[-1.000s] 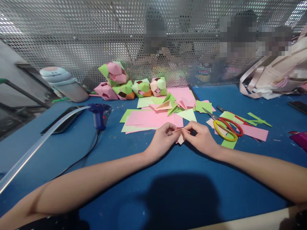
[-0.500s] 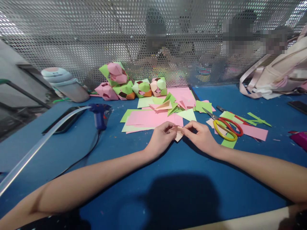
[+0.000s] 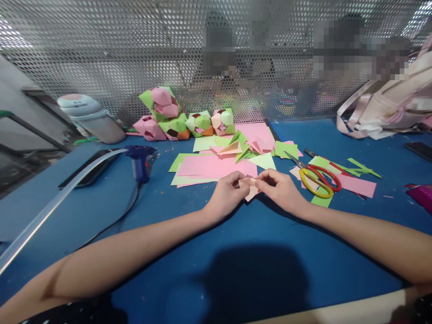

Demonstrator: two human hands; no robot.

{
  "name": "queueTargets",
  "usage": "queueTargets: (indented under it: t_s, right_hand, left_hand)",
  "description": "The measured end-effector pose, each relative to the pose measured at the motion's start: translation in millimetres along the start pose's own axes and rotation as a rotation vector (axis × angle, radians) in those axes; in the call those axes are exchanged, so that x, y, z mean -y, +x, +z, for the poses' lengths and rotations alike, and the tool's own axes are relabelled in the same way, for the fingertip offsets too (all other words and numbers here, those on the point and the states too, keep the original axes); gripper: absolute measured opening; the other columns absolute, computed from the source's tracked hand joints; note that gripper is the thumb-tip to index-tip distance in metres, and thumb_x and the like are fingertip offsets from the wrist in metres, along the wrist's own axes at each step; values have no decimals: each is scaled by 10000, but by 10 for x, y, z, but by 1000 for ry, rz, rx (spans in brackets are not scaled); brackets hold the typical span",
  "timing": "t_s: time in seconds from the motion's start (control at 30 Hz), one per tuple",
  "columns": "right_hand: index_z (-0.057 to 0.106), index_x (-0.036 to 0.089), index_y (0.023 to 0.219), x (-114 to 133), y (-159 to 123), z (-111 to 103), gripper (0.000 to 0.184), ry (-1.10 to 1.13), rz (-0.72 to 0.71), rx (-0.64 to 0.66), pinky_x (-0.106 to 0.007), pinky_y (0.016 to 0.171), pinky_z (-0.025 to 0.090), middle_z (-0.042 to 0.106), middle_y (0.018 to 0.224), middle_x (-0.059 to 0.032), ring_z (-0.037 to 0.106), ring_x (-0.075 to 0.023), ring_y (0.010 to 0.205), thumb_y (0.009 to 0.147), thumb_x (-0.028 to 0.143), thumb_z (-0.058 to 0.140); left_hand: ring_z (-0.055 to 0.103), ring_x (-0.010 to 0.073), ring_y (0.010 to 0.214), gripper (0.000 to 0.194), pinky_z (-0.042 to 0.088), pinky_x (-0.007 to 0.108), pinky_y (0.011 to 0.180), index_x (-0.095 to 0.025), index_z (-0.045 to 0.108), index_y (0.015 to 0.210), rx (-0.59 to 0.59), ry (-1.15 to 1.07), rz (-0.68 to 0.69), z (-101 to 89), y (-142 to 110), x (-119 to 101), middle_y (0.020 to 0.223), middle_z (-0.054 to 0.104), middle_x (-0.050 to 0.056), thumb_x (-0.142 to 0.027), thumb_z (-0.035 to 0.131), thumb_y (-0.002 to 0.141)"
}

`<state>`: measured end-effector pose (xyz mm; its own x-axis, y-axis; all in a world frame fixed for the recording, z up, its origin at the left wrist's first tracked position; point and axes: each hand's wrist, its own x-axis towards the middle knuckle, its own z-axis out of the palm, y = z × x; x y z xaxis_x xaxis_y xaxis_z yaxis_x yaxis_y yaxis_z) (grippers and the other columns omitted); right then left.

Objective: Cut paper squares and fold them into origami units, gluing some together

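Note:
Between my hands is a small folded piece of peach paper (image 3: 251, 193), held just above the blue table. My left hand (image 3: 227, 193) pinches its left side between thumb and fingers. On its right edge, the thumb and forefinger of my right hand (image 3: 280, 189) are closed too. My fingertips cover part of the folds. Right behind the hands lie flat sheets of pink paper (image 3: 216, 166). A loose pile of folded green pieces (image 3: 241, 150) sits beyond them. Scissors with red and yellow handles (image 3: 317, 182) rest to the right of my right hand.
A blue glue gun (image 3: 138, 164) with a long clear glue stick and cord stands left, near a phone (image 3: 92, 168). Folded paper balls (image 3: 173, 126) and a tumbler (image 3: 91, 119) line the perforated metal screen (image 3: 135, 58). At right are a bag (image 3: 394, 108) and paper strips (image 3: 357, 184).
The peach paper has turned slightly between my fingers, and more of its left part shows. Both hands stay in nearly the same place.

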<state>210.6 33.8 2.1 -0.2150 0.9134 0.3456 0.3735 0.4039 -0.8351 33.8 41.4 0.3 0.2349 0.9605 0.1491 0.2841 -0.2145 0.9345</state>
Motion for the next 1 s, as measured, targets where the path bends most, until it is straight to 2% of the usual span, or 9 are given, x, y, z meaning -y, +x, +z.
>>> queueTargets:
  t_s: [0.1, 0.23, 0.37, 0.5, 0.6, 0.77, 1.0]
  right_hand:
    - [636, 179, 803, 25, -8, 4, 132, -6, 1, 43, -241, 608, 442, 650, 720, 7, 581, -120, 655, 864, 280, 578]
    - [638, 173, 746, 7, -27, 4, 173, -72, -19, 14, -247, 603, 436, 657, 686, 4, 580, -124, 635, 869, 277, 576]
    - [655, 174, 756, -7, -33, 1, 179, -71, -35, -2, -247, 600, 441, 670, 695, -2, 590, -126, 638, 870, 291, 582]
    - [655, 179, 800, 17, -30, 8, 141, -39, -40, 46, -239, 582, 443, 664, 700, 4, 589, -121, 628, 865, 287, 591]
    - [637, 181, 745, 25, -41, 13, 145, -73, -74, 18, -235, 571, 429, 641, 660, 13, 573, -112, 600, 862, 255, 594]
    - [625, 183, 720, 17, -58, 10, 179, -104, -106, -42, -238, 566, 427, 630, 644, 13, 563, -111, 586, 873, 267, 586]
    - [602, 185, 699, -1, -41, 10, 200, -47, -49, -28, -234, 577, 435, 631, 635, 22, 578, -112, 595, 869, 290, 593]
  left_hand:
    - [406, 87, 563, 41, 322, 211, 535, -158, 567, 726, 13, 53, 20, 0, -3, 11, 611, 475, -49, -195, 553, 739]
    - [393, 83, 551, 68, 310, 210, 522, -161, 541, 712, 51, 22, 8, 4, -9, -15, 603, 450, -53, -214, 546, 754]
    - [416, 89, 551, 109, 334, 212, 525, -155, 570, 779, 75, -35, -11, 5, -10, -46, 608, 479, -47, -265, 570, 780]
    - [435, 97, 560, 121, 340, 215, 529, -152, 582, 745, 87, 6, -9, 10, -18, -54, 618, 515, -29, -269, 578, 777]
    - [436, 99, 564, 153, 333, 217, 528, -149, 593, 734, 97, 40, 0, 21, -30, -54, 609, 514, -25, -290, 587, 791]
    - [496, 116, 603, 199, 387, 228, 564, -157, 623, 883, 97, -75, 19, 17, -42, -53, 665, 571, -11, -345, 586, 827]
    - [500, 113, 637, 219, 396, 233, 611, -155, 645, 790, 69, -32, 31, -13, -32, -58, 680, 588, -7, -349, 571, 860]
